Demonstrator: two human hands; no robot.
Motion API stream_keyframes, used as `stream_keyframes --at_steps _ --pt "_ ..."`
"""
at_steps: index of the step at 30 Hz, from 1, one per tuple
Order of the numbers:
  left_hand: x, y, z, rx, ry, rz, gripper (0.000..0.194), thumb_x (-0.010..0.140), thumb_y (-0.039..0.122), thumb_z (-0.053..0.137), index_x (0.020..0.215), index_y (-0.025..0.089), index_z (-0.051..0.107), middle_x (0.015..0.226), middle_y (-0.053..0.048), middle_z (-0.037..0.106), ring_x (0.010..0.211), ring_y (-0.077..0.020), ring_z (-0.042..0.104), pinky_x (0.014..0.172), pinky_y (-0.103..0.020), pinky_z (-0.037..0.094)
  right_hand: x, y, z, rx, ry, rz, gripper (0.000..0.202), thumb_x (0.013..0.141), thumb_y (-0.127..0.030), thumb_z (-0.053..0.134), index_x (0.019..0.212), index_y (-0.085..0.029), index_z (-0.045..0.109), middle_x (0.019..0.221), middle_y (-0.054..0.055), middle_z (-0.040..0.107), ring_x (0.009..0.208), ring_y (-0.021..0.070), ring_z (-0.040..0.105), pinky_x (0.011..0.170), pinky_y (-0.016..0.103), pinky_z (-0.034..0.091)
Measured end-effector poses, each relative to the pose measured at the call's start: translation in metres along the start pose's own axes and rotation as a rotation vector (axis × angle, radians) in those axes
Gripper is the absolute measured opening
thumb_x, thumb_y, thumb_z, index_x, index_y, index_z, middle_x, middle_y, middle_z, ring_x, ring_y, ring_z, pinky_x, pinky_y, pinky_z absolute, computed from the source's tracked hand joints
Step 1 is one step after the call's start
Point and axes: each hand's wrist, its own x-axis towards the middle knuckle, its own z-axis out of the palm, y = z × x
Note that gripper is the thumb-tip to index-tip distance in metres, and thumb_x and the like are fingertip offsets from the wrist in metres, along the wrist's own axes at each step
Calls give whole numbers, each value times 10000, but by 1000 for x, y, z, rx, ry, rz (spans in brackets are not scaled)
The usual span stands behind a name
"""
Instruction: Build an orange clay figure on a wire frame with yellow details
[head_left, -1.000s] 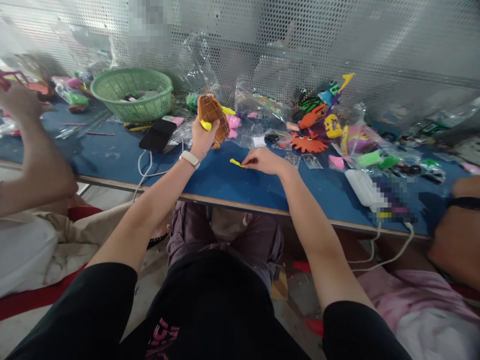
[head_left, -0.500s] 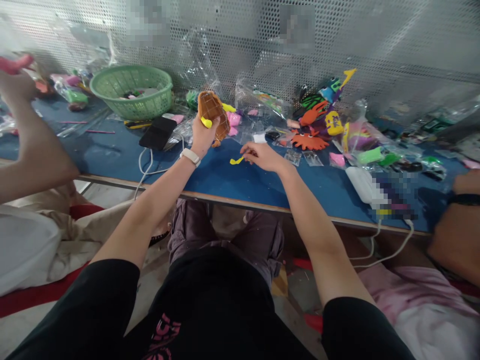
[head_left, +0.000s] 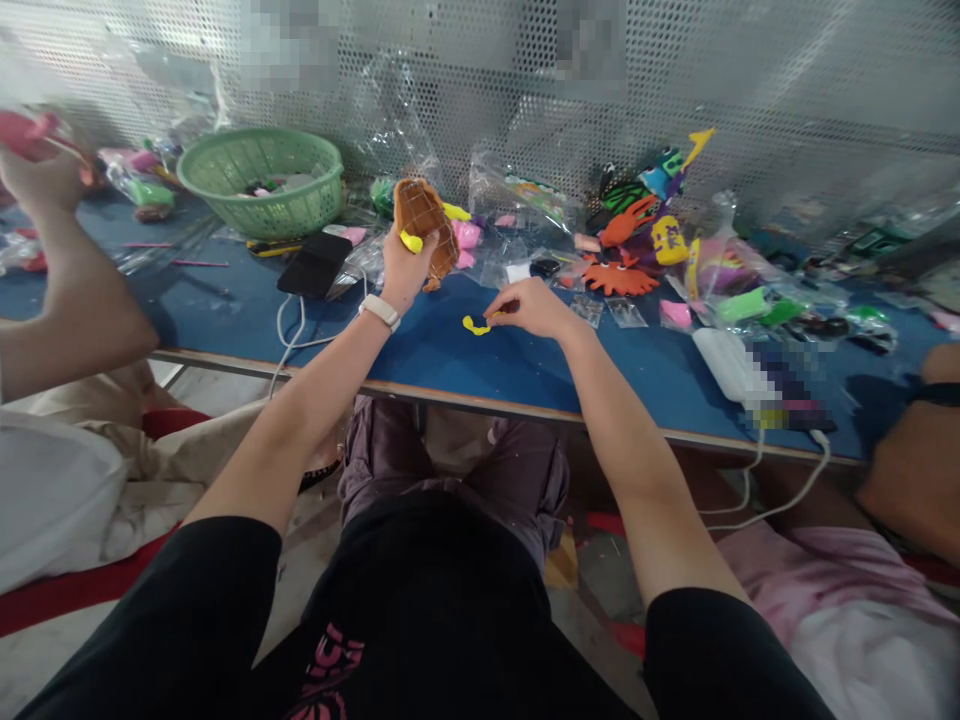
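Blue bench [head_left: 517, 385], its near edge running across in front of the person. Largest item on it: green basket [head_left: 304, 205], toward the far edge, left of both hands.

Next, brown piece [head_left: 420, 208], scored with a pale grid and held tilted between basket and mid-bench, nearer the far edge. Left hand [head_left: 406, 272] is closed around its lower left side. Orange crab shape [head_left: 621, 279] lies further right, well back from the near edge.

Smaller: yellow lump [head_left: 410, 241] at the left hand's fingers; cannot tell whether it is joined to the brown piece.

Smallest: yellow strip [head_left: 474, 326], curved, midway between near and far edges. Right hand [head_left: 531, 308] has its fingertips pinched together on the strip's right end. Hands well apart.

Handling (judged): strip very light, limp, probably soft and easily stretched or dented; best taken lightly by an end. Brown piece likely light, somewhat yielding; support it broadly along its side, sparing the scored face. Slipperiness not determinable.
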Motion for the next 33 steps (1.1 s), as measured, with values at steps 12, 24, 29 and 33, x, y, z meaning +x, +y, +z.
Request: stream_keyframes --at_steps 12,24,29,33 --pt "-1 12 1 -22 31 -46 709 807 832 939 1214 291 731 1300 -120 857 1278 -370 827 1218 -598 656 1 2 7 83 -32 14 259 1110 -219 660 1275 -209 860 1014 83 893 826 219 772 830 388 614" --pt "-1 10 2 -30 35 -44 681 815 795 961 1216 287 749 1285 -126 857 1264 -378 835 1219 -620 663 5 -10 9 -30 122 -55 674 1011 -869 701 792 -234 643 767 33 628 741 201 522 766 401 384" --pt "-1 12 1 -25 48 -73 720 787 840 950 1199 285 749 1273 -137 854 1241 -380 827 1191 -618 665 -1 -18 6 24 83 -76 360 1090 -527 627 909 -233 730 812 34 657 749 214 528 781 397 391" --pt "-1 10 2 -37 32 -74 738 789 877 930 1193 292 733 1266 -129 848 1241 -372 829 1178 -603 673 -4 -20 3 107 110 -65 183 944 -226 571 1073 -253 697 750 -7 495 721 231 463 782 402 374"
